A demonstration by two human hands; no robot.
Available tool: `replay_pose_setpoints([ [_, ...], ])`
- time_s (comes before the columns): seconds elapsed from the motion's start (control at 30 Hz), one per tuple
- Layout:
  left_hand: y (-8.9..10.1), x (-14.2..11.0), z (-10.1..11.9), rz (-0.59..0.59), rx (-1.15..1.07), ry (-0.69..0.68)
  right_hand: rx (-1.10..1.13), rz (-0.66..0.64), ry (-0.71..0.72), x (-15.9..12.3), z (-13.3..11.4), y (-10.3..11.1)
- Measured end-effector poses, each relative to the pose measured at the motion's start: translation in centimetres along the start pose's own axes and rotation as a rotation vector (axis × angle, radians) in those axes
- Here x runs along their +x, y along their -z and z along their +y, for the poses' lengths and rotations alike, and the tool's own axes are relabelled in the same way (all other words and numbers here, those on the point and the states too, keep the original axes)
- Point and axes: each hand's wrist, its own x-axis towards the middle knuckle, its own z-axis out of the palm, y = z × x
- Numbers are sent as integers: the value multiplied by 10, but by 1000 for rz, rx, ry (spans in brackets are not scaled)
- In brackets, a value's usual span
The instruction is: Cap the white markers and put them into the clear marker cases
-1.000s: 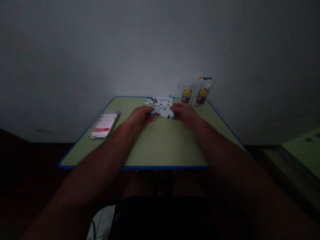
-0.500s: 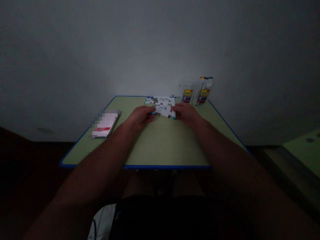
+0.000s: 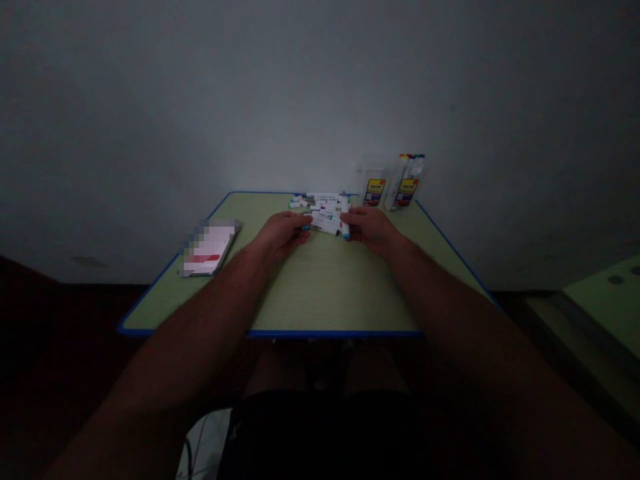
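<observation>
My right hand [image 3: 371, 224] pinches a white marker [image 3: 345, 217] with a light-blue lower end, held upright; its narrow dark tip points up. Between the closed fingers of my left hand [image 3: 284, 231] is a small light-blue marker cap [image 3: 305, 228], mostly covered by the fingers. Several white markers [image 3: 325, 223] lie in a loose pile between and beyond my hands, some overlapping. Their far ends show small coloured labels.
Two clear marker cases stand at the back right of the green table [image 3: 330, 293]: a left case [image 3: 374, 190] and a right case [image 3: 407, 190] with coloured-capped markers inside. A phone [image 3: 207, 250] lies at the left. A wall rises behind the blue table edge.
Both hands have shifted very slightly to the left, the upright marker with them. Their grips look the same, and the pile has not visibly changed.
</observation>
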Motion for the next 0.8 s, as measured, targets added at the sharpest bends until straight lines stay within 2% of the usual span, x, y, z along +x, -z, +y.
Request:
replay_pose_setpoints([
  [0.8,0,-2,0,-8,-3,19,-14,21,-17,-3,-2,-2],
])
